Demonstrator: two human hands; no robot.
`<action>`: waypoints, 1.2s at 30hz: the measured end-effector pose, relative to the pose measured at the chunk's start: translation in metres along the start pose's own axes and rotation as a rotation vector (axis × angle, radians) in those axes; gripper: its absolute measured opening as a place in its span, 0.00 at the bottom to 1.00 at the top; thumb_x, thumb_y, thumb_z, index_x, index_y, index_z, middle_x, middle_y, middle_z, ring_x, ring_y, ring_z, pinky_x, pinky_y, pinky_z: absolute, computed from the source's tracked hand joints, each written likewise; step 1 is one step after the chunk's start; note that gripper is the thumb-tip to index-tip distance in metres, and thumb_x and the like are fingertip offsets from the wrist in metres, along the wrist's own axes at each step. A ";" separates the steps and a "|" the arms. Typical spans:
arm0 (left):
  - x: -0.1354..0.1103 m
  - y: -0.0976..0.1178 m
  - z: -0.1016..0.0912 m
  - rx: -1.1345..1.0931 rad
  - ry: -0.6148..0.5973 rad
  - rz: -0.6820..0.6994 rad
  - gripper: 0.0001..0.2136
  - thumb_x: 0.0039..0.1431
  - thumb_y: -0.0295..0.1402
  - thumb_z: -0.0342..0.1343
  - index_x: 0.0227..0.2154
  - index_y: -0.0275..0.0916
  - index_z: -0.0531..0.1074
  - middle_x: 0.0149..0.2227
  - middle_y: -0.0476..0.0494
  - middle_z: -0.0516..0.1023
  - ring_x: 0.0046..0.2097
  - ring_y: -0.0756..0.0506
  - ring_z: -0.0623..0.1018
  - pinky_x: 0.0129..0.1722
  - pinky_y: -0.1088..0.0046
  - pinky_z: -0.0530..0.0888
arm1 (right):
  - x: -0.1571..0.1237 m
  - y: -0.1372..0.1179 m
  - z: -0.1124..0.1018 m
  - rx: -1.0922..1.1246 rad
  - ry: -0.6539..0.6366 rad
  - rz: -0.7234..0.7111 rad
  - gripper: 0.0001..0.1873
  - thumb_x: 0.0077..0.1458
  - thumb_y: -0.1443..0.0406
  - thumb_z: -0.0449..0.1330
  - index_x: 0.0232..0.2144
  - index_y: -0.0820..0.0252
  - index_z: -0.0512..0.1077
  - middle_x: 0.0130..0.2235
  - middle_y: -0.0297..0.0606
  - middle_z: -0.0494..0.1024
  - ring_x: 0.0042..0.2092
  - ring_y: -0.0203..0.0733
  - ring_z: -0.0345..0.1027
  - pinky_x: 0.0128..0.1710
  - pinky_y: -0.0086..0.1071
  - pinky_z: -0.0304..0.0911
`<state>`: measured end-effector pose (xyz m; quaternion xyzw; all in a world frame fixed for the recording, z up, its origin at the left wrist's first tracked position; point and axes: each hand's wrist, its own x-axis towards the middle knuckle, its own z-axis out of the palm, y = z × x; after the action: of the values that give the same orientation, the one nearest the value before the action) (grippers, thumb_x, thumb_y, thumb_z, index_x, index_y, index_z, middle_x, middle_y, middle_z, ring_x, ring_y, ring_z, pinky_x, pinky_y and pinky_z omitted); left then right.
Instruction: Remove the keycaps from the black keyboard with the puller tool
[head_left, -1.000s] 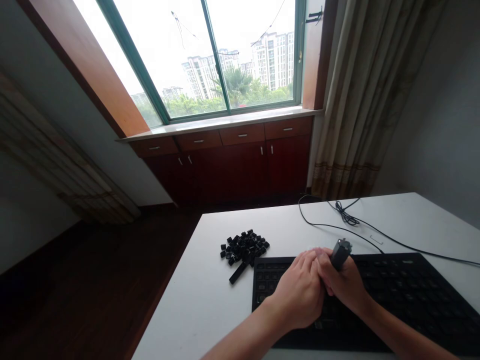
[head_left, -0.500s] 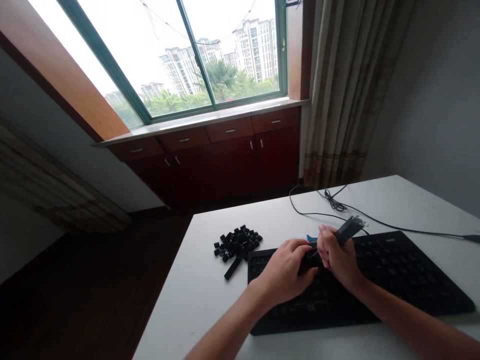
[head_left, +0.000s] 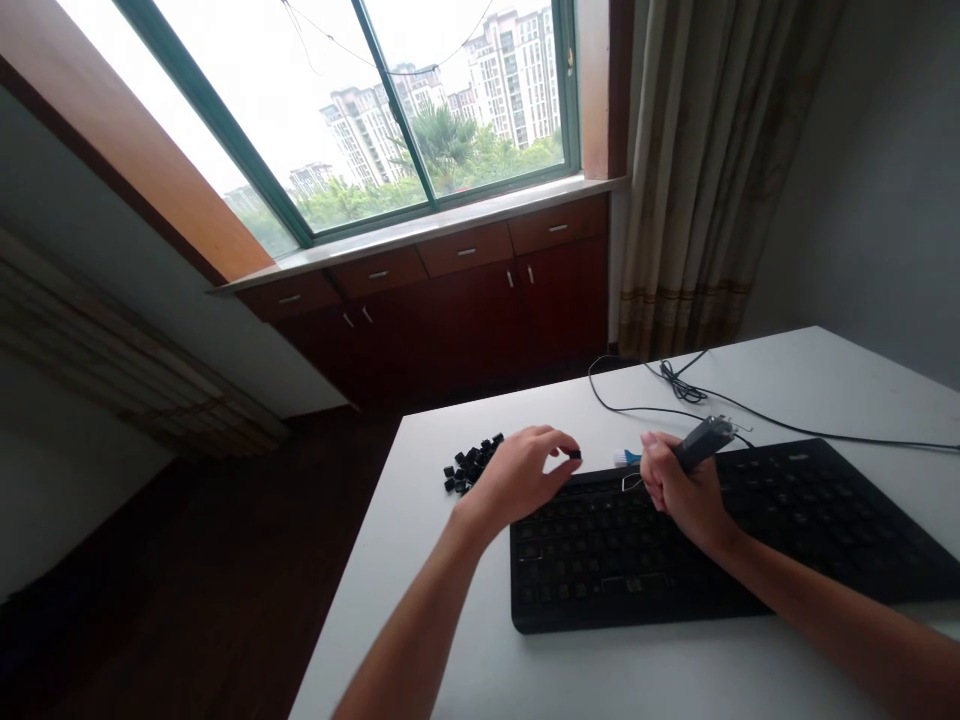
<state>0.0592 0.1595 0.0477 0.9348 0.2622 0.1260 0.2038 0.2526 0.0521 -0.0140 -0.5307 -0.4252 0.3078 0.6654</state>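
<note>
Between the thumb and forefinger of my left hand [head_left: 529, 470] is a small black keycap [head_left: 575, 454], held just above the keyboard's back left edge. My right hand [head_left: 684, 490] is closed around a dark grey keycap puller [head_left: 706, 442]. Its thin wire loop [head_left: 631, 482] points left over the keyboard, and metal prongs stick out of its other end. The black keyboard [head_left: 577, 620] lies flat under both hands, its left part stripped of many keycaps. A heap of loose black keycaps [head_left: 469, 465] sits beyond my left wrist, partly hidden by it.
A blue brush with white bristles [head_left: 622, 458] lies behind the keyboard. A black cable [head_left: 757, 412], partly bundled, runs across the back of the white table [head_left: 420, 560]. Past the table stand a dark red cabinet [head_left: 450, 320] and a window.
My left hand has lifted off the keys and moved up and left with a keycap, uncovering the puller's wire loop. The right hand keeps its grip on the puller. The view has shifted slightly.
</note>
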 end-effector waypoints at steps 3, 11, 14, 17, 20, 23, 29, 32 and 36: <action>0.002 -0.020 -0.018 0.034 0.011 -0.047 0.09 0.67 0.36 0.56 0.45 0.44 0.77 0.48 0.44 0.78 0.49 0.42 0.78 0.47 0.69 0.74 | -0.001 0.002 0.000 -0.015 -0.045 0.012 0.29 0.68 0.54 0.54 0.16 0.56 0.58 0.14 0.27 0.59 0.14 0.29 0.51 0.14 0.28 0.47; 0.023 -0.066 -0.009 0.141 -0.091 -0.200 0.07 0.60 0.35 0.59 0.37 0.41 0.81 0.38 0.44 0.81 0.37 0.44 0.79 0.37 0.72 0.74 | -0.002 0.001 0.001 -0.052 -0.097 0.010 0.28 0.68 0.55 0.55 0.16 0.56 0.58 0.14 0.26 0.59 0.15 0.29 0.51 0.15 0.28 0.48; 0.023 -0.076 -0.006 0.188 -0.090 -0.241 0.08 0.59 0.37 0.59 0.35 0.41 0.81 0.39 0.43 0.81 0.38 0.42 0.79 0.39 0.70 0.74 | -0.002 0.000 0.001 -0.069 -0.104 0.012 0.28 0.68 0.55 0.54 0.16 0.56 0.58 0.14 0.27 0.59 0.15 0.29 0.51 0.15 0.29 0.48; 0.022 -0.080 -0.005 0.215 -0.072 -0.262 0.10 0.61 0.39 0.58 0.37 0.42 0.82 0.42 0.42 0.80 0.41 0.42 0.79 0.43 0.69 0.73 | -0.003 0.000 -0.001 -0.086 -0.114 0.014 0.28 0.68 0.55 0.54 0.16 0.56 0.58 0.14 0.27 0.59 0.15 0.30 0.51 0.16 0.29 0.48; 0.023 -0.083 -0.002 0.216 -0.073 -0.272 0.11 0.61 0.40 0.57 0.38 0.42 0.82 0.42 0.42 0.80 0.42 0.42 0.78 0.44 0.70 0.73 | -0.003 0.000 -0.001 -0.106 -0.123 0.014 0.29 0.68 0.55 0.54 0.15 0.56 0.58 0.14 0.27 0.59 0.15 0.30 0.52 0.16 0.29 0.49; 0.024 -0.085 0.003 0.204 -0.076 -0.277 0.12 0.61 0.41 0.58 0.38 0.41 0.81 0.41 0.42 0.79 0.41 0.42 0.78 0.43 0.71 0.73 | -0.002 0.000 -0.001 -0.130 -0.140 0.019 0.29 0.68 0.55 0.54 0.15 0.56 0.59 0.14 0.28 0.60 0.15 0.30 0.52 0.17 0.30 0.49; 0.023 -0.084 0.002 0.184 -0.063 -0.250 0.14 0.62 0.44 0.57 0.39 0.40 0.81 0.41 0.41 0.79 0.41 0.42 0.79 0.42 0.70 0.74 | -0.001 0.000 -0.001 -0.168 -0.208 0.061 0.28 0.67 0.54 0.55 0.16 0.56 0.59 0.14 0.27 0.60 0.14 0.31 0.52 0.15 0.30 0.48; 0.024 -0.077 -0.003 0.181 -0.034 -0.211 0.15 0.64 0.45 0.56 0.42 0.39 0.80 0.45 0.39 0.78 0.44 0.40 0.78 0.45 0.68 0.73 | -0.002 -0.001 -0.001 -0.180 -0.246 0.074 0.28 0.67 0.54 0.55 0.16 0.56 0.59 0.14 0.27 0.60 0.15 0.31 0.52 0.16 0.30 0.48; 0.023 -0.051 -0.011 0.156 -0.033 -0.119 0.15 0.66 0.44 0.54 0.42 0.39 0.79 0.43 0.40 0.79 0.44 0.40 0.79 0.45 0.67 0.73 | -0.002 -0.003 -0.002 -0.190 -0.275 0.070 0.28 0.67 0.55 0.55 0.15 0.56 0.59 0.14 0.28 0.60 0.15 0.31 0.52 0.17 0.30 0.49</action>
<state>0.0522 0.2154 0.0373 0.9326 0.3226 0.0774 0.1417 0.2533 0.0484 -0.0121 -0.5586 -0.5207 0.3590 0.5366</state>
